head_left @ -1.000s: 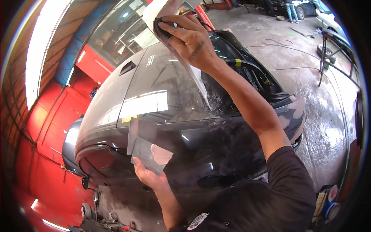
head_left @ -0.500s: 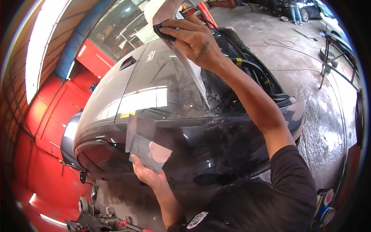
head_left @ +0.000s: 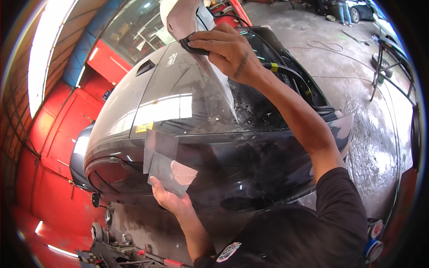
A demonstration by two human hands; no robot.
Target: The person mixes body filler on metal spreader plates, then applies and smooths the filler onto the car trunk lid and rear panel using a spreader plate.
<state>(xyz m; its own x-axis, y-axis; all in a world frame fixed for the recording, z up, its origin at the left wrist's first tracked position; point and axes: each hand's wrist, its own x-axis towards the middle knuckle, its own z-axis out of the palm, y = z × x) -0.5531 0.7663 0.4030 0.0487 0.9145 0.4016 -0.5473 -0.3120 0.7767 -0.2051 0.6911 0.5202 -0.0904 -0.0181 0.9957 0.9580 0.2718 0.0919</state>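
Note:
My left hand (head_left: 170,198) holds a greyish see-through plate (head_left: 160,145) from below, thumb on its lower edge. A smear of pale pink putty (head_left: 184,173) lies on the plate's right part. Raised at the top, my right hand (head_left: 234,52) pinches a black putty spreader (head_left: 195,44). Its edge is against or very close to a curved body pillar (head_left: 182,21) with a matte pinkish-grey surface; contact is hard to confirm. Below the pillar spreads the dark car's glossy side (head_left: 201,156), with whitish specks and dust near its edge.
Red cabinets and walls (head_left: 53,120) line the left. Tools and metal parts (head_left: 116,250) lie on the floor at bottom left. At right are a metal stand (head_left: 393,67), a tyre (head_left: 381,62), a hose on the wet floor, and a person's legs (head_left: 344,14) farther back.
My right hand and the spreader have shifted slightly right and down in view, along the pillar. The view itself has moved a little. My left hand keeps its hold on the plate.

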